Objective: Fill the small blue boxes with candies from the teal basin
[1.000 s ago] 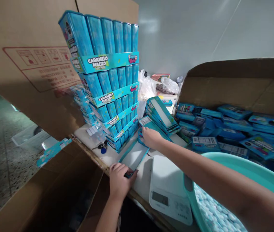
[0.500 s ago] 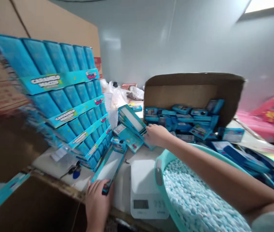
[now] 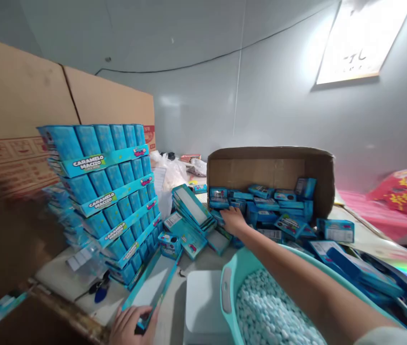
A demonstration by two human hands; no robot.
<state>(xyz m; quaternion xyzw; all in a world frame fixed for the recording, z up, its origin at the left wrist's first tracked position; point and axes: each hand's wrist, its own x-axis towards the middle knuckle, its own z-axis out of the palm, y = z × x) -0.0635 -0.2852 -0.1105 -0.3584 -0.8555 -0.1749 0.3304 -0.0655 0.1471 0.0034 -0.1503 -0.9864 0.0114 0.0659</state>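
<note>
My left hand (image 3: 133, 327) grips the near end of a shallow blue display tray (image 3: 155, 280) with a white inside. One small blue candy box (image 3: 170, 245) stands upright at the tray's far end. My right hand (image 3: 232, 221) reaches to the left front of the pile of small candy boxes (image 3: 261, 203) in a tipped cardboard carton (image 3: 261, 167). Its fingers are bent down onto a small box at the pile's edge, and the fingertips are partly hidden. Several flat display trays (image 3: 192, 206) lie stacked left of this hand.
Filled candy displays (image 3: 117, 179) rise in a stack at left. A white scale (image 3: 203, 306) sits beside a turquoise basin (image 3: 228, 297) of pale blue candies (image 3: 268, 302). More blue boxes (image 3: 361, 273) lie at right. Keys (image 3: 99, 291) rest near the table edge.
My right hand has moved from beside the stacked display trays to the small boxes in the carton. My left hand stays on its tray. The camera view has tilted up.
</note>
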